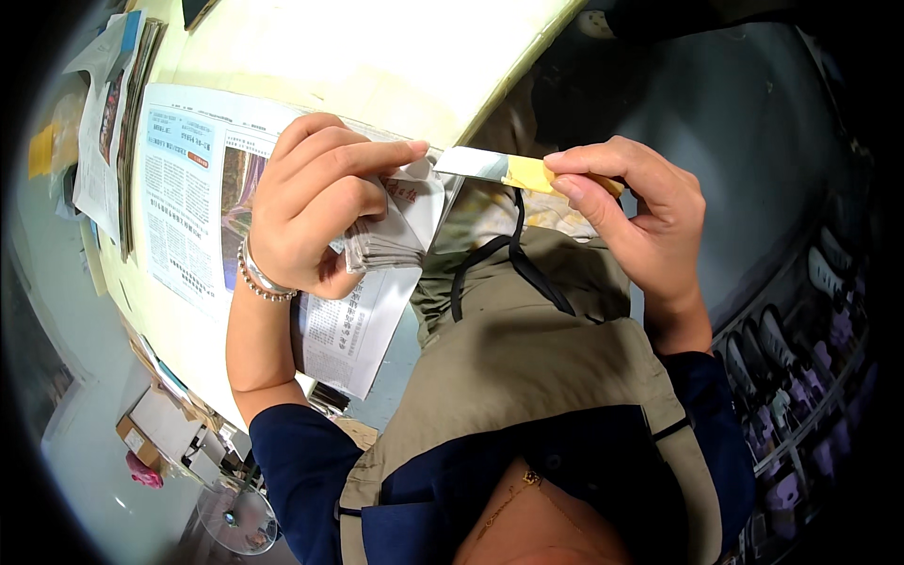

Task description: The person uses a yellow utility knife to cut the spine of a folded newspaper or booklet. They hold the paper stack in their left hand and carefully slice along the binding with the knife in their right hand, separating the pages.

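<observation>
My left hand [315, 202] grips a wad of folded newspaper [391, 235] at the table's edge, its thumb below and curled fingers on top. The index finger stretches to the right, its tip close to the end of a flat blade. That blade belongs to a knife [480, 164] with yellow wrapping around its handle. Thumb and fingers of my right hand [650, 202] pinch the yellow handle, and the blade points left toward the folded paper. Whether the blade touches the paper I cannot tell. Beneath the left hand an open newspaper sheet [179, 198] lies flat.
The pale table [377, 56] curves away to the far left. A stack of newspapers [118, 132] lies at its left side. At the right stands a rack of shoes [772, 344]. A fan [235, 518] and a cardboard box [138, 441] are at lower left.
</observation>
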A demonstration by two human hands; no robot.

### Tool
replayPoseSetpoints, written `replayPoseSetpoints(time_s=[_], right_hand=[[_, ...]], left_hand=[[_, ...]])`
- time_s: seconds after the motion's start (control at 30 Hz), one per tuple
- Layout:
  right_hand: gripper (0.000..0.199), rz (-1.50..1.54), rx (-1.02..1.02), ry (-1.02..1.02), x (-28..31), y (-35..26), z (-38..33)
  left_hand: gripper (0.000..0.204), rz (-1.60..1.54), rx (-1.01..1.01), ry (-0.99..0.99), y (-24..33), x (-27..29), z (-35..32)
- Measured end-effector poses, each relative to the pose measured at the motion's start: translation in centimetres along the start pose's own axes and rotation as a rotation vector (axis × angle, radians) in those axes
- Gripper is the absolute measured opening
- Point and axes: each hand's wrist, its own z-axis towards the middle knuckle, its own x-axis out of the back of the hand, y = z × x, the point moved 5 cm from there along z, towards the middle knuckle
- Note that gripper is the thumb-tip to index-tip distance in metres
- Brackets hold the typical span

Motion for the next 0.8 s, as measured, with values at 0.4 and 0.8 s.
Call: replayPoseSetpoints(time_s=[0.4,0.8], right_hand=[[0.012,-0.045,0.000,0.049,0.49,0.46,-0.11],[0.012,-0.016,0.029,0.079,0.38,0.51,-0.13]], left_hand=[[0.021,0.088,-0.005,-0.036,0.09,0.00,-0.01],[0.023,0.132,-0.002,-0.048,0.21,0.14,0.20]])
